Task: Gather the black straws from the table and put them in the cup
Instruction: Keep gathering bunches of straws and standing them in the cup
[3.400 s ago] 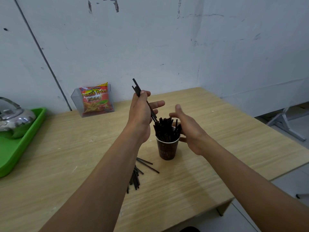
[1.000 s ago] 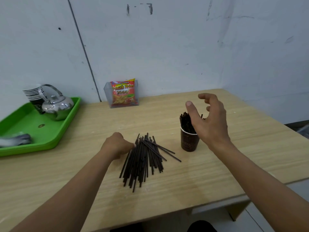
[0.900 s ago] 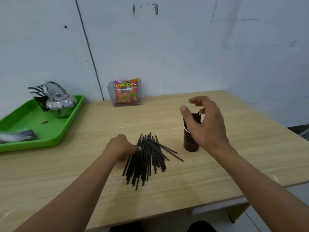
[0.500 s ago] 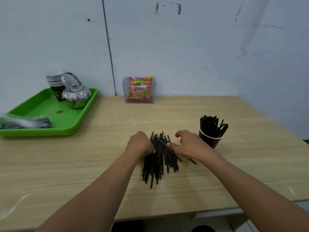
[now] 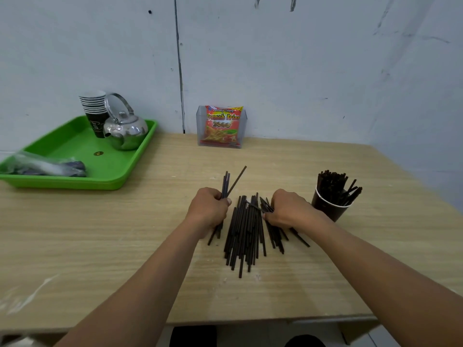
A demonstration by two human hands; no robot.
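A pile of black straws (image 5: 244,231) lies on the wooden table (image 5: 125,234) between my two hands. My left hand (image 5: 209,209) is closed around a few straws whose tips stick up past my fingers. My right hand (image 5: 288,210) rests on the right side of the pile, fingers curled onto several straws there. A dark paper cup (image 5: 329,209) stands just right of my right hand, packed with upright black straws (image 5: 332,186).
A green tray (image 5: 82,159) at the back left holds a steel kettle (image 5: 125,130), a stack of paper cups (image 5: 95,111) and a plastic-wrapped bundle (image 5: 45,166). A clear holder with a snack packet (image 5: 223,126) stands against the wall. The table's front edge is close to me.
My left hand has closed on a few straws and tilted them up out of the pile. My right hand has shifted right, spreading the pile apart. The view has panned left.
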